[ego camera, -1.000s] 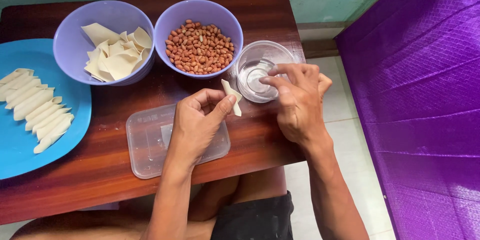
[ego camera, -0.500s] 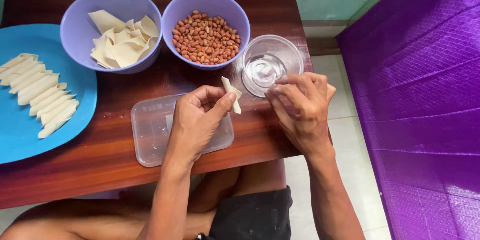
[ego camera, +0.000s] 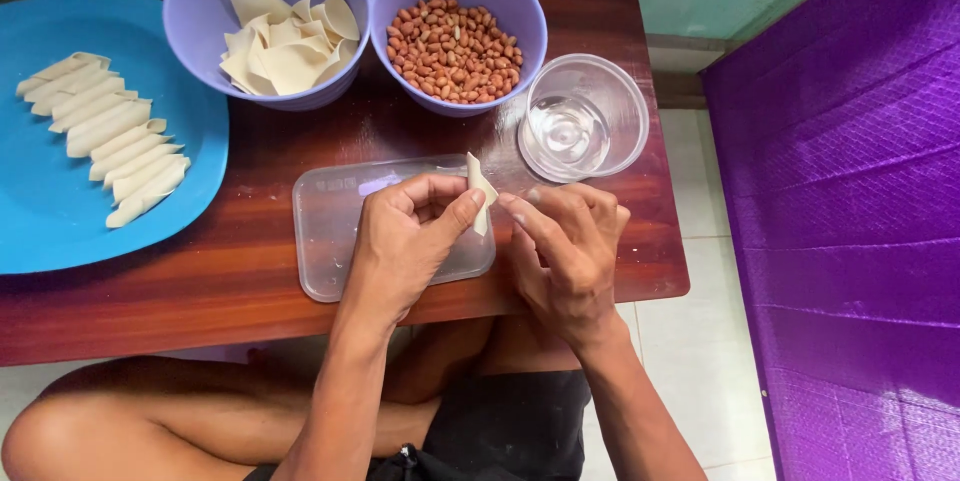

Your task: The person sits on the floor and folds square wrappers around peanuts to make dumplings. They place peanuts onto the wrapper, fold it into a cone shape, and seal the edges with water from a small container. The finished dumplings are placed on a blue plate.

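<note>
My left hand (ego camera: 405, 236) pinches a small folded pale dough wrapper (ego camera: 479, 191) between thumb and fingers, above a clear plastic lid (ego camera: 330, 231) lying flat on the table. My right hand (ego camera: 565, 251) is just right of the wrapper, its index fingertip reaching toward the wrapper's edge and holding nothing. A clear bowl of water (ego camera: 583, 126) stands just beyond my right hand.
A lilac bowl of peanuts (ego camera: 457, 31) and a lilac bowl of dough squares (ego camera: 265, 26) stand at the back of the brown wooden table (ego camera: 230, 291). A blue plate (ego camera: 40, 211) at left carries several rolled wrappers (ego camera: 110, 146). Purple fabric (ego camera: 850, 221) lies at right.
My right hand has drawn back from the water bowl toward the wrapper held by my left hand. The view has shifted slightly.
</note>
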